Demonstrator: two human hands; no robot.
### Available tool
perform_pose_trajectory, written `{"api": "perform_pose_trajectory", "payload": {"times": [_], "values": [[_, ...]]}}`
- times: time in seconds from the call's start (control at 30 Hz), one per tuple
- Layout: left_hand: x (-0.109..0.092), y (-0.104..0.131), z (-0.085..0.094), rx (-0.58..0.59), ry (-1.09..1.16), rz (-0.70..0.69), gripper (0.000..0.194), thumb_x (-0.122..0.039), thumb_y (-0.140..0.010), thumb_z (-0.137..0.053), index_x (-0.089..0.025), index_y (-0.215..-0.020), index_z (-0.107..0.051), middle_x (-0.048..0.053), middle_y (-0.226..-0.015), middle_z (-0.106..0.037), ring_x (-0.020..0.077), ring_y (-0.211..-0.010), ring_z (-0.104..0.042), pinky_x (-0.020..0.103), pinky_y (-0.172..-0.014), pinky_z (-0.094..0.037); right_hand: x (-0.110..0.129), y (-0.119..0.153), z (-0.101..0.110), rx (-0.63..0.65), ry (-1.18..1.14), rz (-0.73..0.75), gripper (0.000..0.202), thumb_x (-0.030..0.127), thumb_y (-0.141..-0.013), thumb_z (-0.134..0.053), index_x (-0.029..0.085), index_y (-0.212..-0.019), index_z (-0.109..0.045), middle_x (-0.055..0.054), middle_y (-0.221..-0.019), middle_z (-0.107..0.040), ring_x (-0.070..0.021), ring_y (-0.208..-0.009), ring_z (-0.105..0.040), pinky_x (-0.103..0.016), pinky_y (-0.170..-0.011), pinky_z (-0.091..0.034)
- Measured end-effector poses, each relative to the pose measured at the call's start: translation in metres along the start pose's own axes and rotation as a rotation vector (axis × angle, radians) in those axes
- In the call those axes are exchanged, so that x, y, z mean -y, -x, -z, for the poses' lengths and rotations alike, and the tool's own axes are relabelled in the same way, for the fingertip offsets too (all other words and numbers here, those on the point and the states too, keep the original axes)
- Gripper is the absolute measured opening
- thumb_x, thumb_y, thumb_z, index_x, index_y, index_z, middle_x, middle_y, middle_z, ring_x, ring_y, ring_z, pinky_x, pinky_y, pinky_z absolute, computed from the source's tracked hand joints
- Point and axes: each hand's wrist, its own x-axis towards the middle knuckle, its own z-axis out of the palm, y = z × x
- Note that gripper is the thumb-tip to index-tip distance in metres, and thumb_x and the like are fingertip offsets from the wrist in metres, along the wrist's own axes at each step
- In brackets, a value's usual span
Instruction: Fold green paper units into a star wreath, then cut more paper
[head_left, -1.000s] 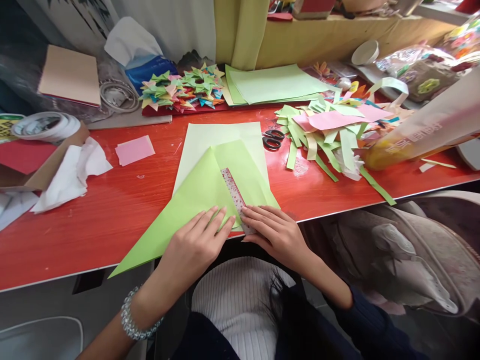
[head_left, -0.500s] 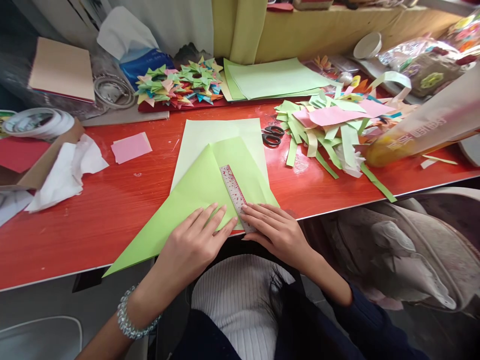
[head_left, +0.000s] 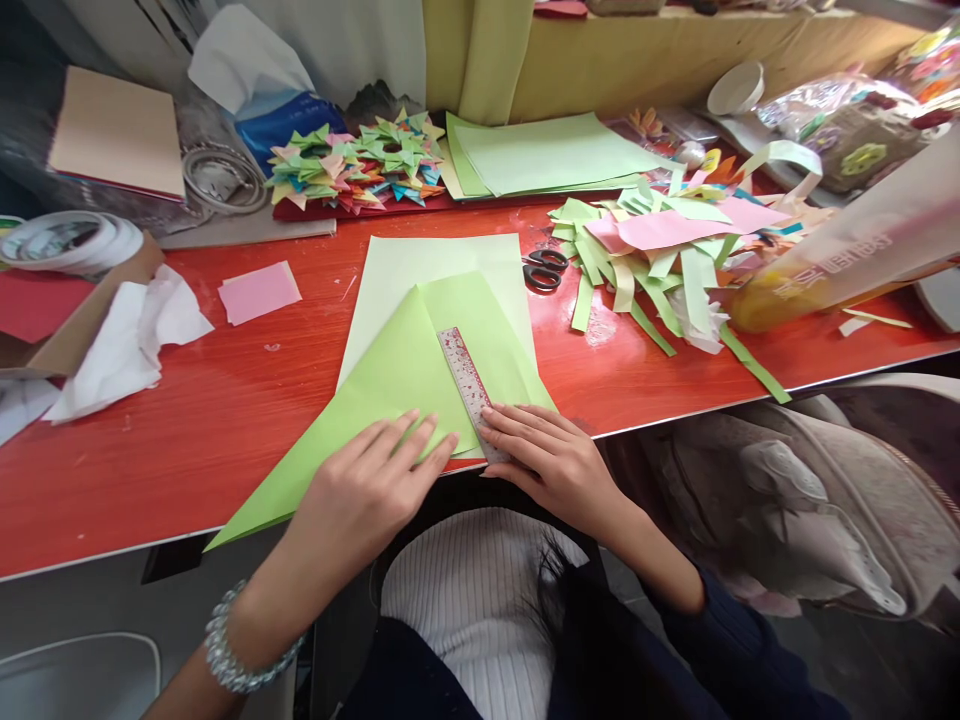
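A folded light-green sheet of paper (head_left: 382, 350) lies at the table's front edge, its left corner reaching past the edge. On it rests a clear ruler (head_left: 463, 368) with a red pattern, tilted, its near end partly covered. My right hand (head_left: 544, 455) holds the ruler down at that end, fingers together and the thumb tucked below. My left hand (head_left: 375, 475) lies on the folded paper left of the ruler, fingers stretched out and apart. Beneath the fold, a paler green sheet (head_left: 439, 258) sits flat on the table.
Black-handled scissors (head_left: 546, 269) lie right of the sheets, beside a heap of paper strips (head_left: 660, 265). A plastic bottle (head_left: 832, 250) leans at the right. Pink paper squares (head_left: 259, 292) are on the left. Folded paper stars (head_left: 356, 165) and green sheets (head_left: 555, 155) sit at the back.
My left hand has slid a little to the left over the paper, away from the ruler. My right hand and the ruler have kept almost the same place.
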Motion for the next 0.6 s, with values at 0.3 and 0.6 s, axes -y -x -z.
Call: {"api": "perform_pose_trajectory", "payload": {"times": [0.3,0.6], "values": [[0.065,0.105,0.025,0.102,0.142,0.253,0.061,-0.019,-0.09,-0.043,-0.04,-0.147,-0.034,-0.007,-0.138,-0.056,0.0233,-0.114,-0.062,0.043,-0.106,-0.044,0.001,0.0,0.0,0.0,-0.035,-0.042,0.027,0.029,-0.089,-0.062,0.019,-0.113,-0.07,-0.006,-0.119,-0.069,-0.0191,-0.113,-0.065,-0.034,-0.1,-0.052],[0.083,0.105,0.016,-0.001,0.665,0.512,0.049,-0.009,-0.093,-0.05,-0.048,-0.12,-0.062,-0.012,-0.129,-0.062,0.0164,-0.108,-0.064,0.024,-0.087,-0.054,0.0,0.001,-0.001,0.003,-0.027,-0.023,0.026,0.028,-0.09,-0.061,0.016,-0.112,-0.069,-0.007,-0.12,-0.069,-0.02,-0.114,-0.065,-0.035,-0.1,-0.052]]}}
